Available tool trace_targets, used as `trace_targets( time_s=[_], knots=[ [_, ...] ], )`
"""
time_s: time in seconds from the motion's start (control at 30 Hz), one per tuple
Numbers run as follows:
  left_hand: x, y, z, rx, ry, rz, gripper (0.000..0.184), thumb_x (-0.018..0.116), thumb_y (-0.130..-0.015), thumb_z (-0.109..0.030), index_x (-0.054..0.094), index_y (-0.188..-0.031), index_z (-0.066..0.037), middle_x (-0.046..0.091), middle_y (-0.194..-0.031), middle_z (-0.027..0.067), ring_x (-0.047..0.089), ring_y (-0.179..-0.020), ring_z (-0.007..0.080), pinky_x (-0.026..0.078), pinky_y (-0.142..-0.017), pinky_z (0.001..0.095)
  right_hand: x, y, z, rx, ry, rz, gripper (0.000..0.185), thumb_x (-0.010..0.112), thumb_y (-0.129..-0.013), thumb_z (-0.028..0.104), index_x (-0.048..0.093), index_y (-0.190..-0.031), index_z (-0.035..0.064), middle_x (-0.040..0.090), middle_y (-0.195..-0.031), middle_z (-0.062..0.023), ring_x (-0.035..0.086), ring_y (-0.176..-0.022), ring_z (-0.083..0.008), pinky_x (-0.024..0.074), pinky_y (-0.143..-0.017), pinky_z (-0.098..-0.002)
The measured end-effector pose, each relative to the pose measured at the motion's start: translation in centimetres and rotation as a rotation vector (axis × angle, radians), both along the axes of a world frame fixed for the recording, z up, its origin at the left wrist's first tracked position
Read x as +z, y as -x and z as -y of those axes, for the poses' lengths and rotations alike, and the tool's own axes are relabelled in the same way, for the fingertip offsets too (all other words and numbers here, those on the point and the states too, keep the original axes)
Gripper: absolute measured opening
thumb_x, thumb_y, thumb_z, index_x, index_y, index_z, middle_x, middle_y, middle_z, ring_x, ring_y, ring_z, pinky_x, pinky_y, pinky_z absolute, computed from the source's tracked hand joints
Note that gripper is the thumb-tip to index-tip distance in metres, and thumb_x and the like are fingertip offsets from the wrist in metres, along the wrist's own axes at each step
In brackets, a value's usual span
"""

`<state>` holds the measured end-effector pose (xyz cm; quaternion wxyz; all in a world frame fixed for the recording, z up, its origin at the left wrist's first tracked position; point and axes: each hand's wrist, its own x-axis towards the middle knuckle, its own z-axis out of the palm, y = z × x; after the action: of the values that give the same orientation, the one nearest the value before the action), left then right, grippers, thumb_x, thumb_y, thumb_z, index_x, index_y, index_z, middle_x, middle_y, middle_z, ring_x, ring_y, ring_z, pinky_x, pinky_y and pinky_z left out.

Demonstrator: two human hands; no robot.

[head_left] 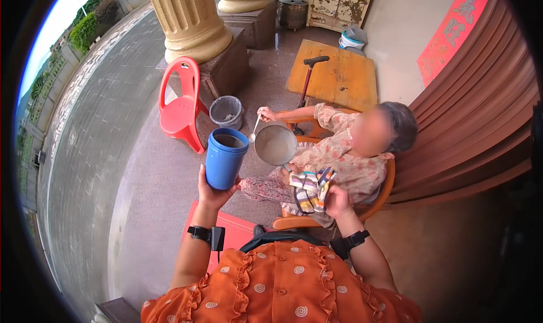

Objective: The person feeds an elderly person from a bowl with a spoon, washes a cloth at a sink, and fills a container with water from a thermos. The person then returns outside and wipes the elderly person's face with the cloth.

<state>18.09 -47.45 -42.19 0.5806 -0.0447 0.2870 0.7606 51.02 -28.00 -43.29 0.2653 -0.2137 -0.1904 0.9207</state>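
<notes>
Wrapped around the lower part of a blue cup (223, 167) is my left hand (214, 194); the cup is upright and its inside looks dark. My right hand (338, 202) grips a striped cloth (311, 192). Just beyond, a seated person (339, 147) in a floral shirt has a round metal pot (275, 145) in front of them. That person's raised hand (267, 114) holds a spoon (255, 129) between the cup and the pot. Their other hand is mostly hidden near the pot and cloth.
A red plastic chair (184, 111) and a lined waste bin (226, 111) stand beyond the cup. Behind the person are a wooden table (334, 77) and a walking cane (307, 85). A stone column (189, 26) rises at the upper left. The person's chair (297, 222) has orange-brown arms.
</notes>
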Motion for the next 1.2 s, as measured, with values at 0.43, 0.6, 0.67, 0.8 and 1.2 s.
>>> trace_targets(
  time_s=[0.43,0.6,0.67,0.8,1.2],
  knots=[
    [-2.3,-0.3,12.8,0.414,0.195,-0.039,0.076,0.045,-0.084,-0.071,0.052,-0.126,-0.009,0.064,-0.11,0.0148,0.065,-0.087,0.0351,0.055,-0.065,0.0371,10.0,-1.3,-11.6,-0.023,-2.421,1.392,0.03,0.06,-0.072,0.001,0.063,-0.102,0.0016,0.064,-0.103,-0.0171,0.054,-0.109,-0.0299,0.0419,-0.09,-0.0433],
    [-2.5,-2.0,15.1,0.489,0.215,0.001,0.072,0.047,-0.084,-0.07,0.054,-0.121,-0.008,0.065,-0.104,0.0133,0.066,-0.085,0.0337,0.055,-0.064,0.0372,0.9,3.4,-18.9,1.442,-2.447,2.105,0.038,0.052,-0.087,0.018,0.062,-0.121,0.0036,0.059,-0.126,-0.0099,0.045,-0.122,-0.0317,0.0313,-0.094,-0.0512],
    [-2.4,-2.8,15.8,0.535,0.221,0.011,0.072,0.046,-0.085,-0.07,0.055,-0.12,-0.008,0.066,-0.102,0.013,0.066,-0.085,0.0333,0.056,-0.062,0.0373,-1.0,4.1,-20.2,1.711,-2.446,2.18,0.038,0.048,-0.091,0.018,0.061,-0.125,0.006,0.058,-0.13,-0.0092,0.044,-0.124,-0.0314,0.0285,-0.095,-0.0548],
    [-2.4,-4.3,17.1,0.593,0.247,-0.011,0.074,0.045,-0.084,-0.071,0.054,-0.121,-0.007,0.066,-0.102,0.0135,0.067,-0.085,0.032,0.058,-0.06,0.0353,-1.7,4.0,-22.4,1.638,-2.835,2.086,0.038,0.048,-0.093,0.021,0.061,-0.127,0.0105,0.063,-0.124,-0.0073,0.048,-0.123,-0.0301,0.0278,-0.097,-0.0565],
    [-3.2,-4.8,17.8,0.586,0.293,0.034,0.072,0.046,-0.085,-0.07,0.055,-0.12,-0.008,0.066,-0.1,0.0127,0.068,-0.081,0.0322,0.058,-0.057,0.0347,1.0,-0.7,-22.4,1.005,-2.888,1.373,0.014,0.058,-0.079,0.018,0.072,-0.081,0.0162,0.068,-0.085,-0.0003,0.063,-0.092,-0.0177,0.0489,-0.078,-0.0341]
  ],
)
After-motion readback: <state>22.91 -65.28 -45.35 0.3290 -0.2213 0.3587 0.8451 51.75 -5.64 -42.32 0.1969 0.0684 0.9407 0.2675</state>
